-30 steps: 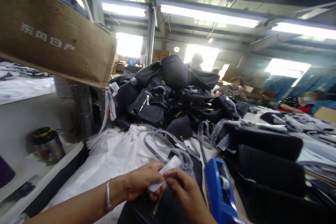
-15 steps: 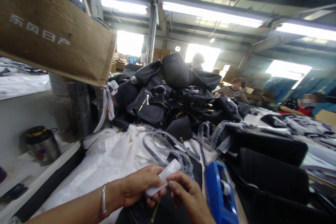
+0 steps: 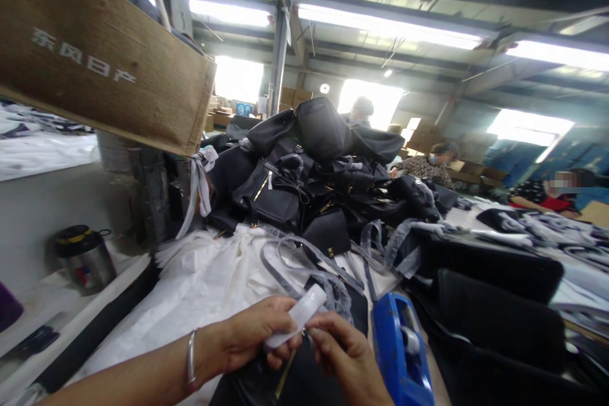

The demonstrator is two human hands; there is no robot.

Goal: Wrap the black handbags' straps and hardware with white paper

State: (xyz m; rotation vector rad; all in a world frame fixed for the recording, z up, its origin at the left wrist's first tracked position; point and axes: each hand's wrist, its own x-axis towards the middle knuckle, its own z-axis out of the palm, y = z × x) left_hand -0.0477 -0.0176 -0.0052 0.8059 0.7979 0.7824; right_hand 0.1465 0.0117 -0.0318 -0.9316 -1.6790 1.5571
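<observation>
My left hand (image 3: 254, 333) is closed on a small white strip (image 3: 297, 316), which sticks up and to the right out of the fingers. My right hand (image 3: 340, 355) pinches at the strip's lower end, its fingertips meeting those of the left hand. Both hands hover over a black bag (image 3: 304, 380) with a gold zip that lies at the bottom of the view. A blue tape dispenser (image 3: 399, 352) stands just right of my right hand. A silver bangle (image 3: 190, 361) circles my left wrist.
A heap of black handbags (image 3: 309, 171) fills the middle, with plastic-wrapped straps (image 3: 304, 260) on white cloth (image 3: 200, 285). More black bags (image 3: 495, 304) lie at the right. A cardboard box (image 3: 95, 63) hangs at upper left, a steel flask (image 3: 83, 257) below it. Other people sit far behind.
My hands have stayed in place, with the strip shifting slightly between the fingers. The camera has drifted a little.
</observation>
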